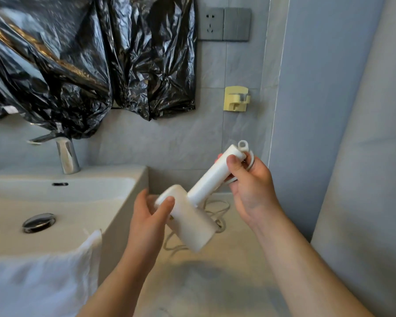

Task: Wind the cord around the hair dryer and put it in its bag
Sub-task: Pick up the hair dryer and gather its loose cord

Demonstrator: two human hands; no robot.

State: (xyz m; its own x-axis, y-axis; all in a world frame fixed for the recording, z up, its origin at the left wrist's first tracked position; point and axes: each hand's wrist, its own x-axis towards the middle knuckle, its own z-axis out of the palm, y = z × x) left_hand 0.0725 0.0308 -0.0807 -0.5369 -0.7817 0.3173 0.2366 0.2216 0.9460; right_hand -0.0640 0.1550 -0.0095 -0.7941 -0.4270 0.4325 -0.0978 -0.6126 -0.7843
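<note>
So: right hand (249, 179) grips the hair dryer (199, 202) handle at 1 o'clock, pinching a cord (216, 210) loop; left hand (151, 216) curls round its barrel. Cord mostly loose on the counter (215, 282) at 6. Winding barely begun, I judge; I see no bag.

Two bare forearms, lower centre & lower right of frame. Left hand (146, 216) & right hand (249, 188) bare too, nails short, unpainted.

Cord (252, 159) part. behind dryer (192, 223).
</note>
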